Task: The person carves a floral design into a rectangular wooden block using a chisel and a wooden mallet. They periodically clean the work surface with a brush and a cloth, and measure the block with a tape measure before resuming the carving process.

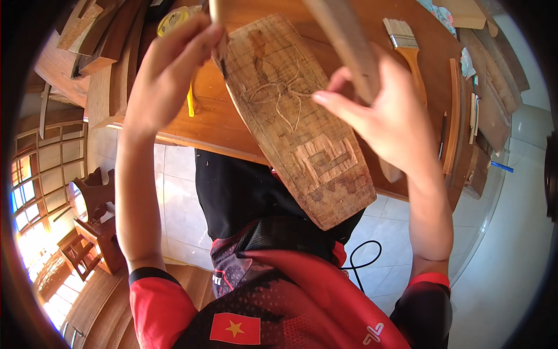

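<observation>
A long wooden board (334,125) lies slanted across the table's near edge, its lower end jutting out over my lap. It bears a carved outline of a four-petalled flower and, lower down, a rough chiselled patch. My left hand (168,75) pinches a slim tool with a pale wooden handle (216,10) and a dark lower part, beside the board's upper left edge; it looks like a chisel. Over the board's right side, my right hand (398,110) grips a thick wooden stick (346,43), thumb stretched toward the flower. The stick's middle is hidden by that hand.
On the brown table (226,125) are a flat paintbrush (407,49), a yellow tape measure (174,22), a yellow strip (190,102) and a pencil (443,134). Wood offcuts (107,58) pile up at left, more planks (491,96) at right. A black cable (366,243) loops on the floor.
</observation>
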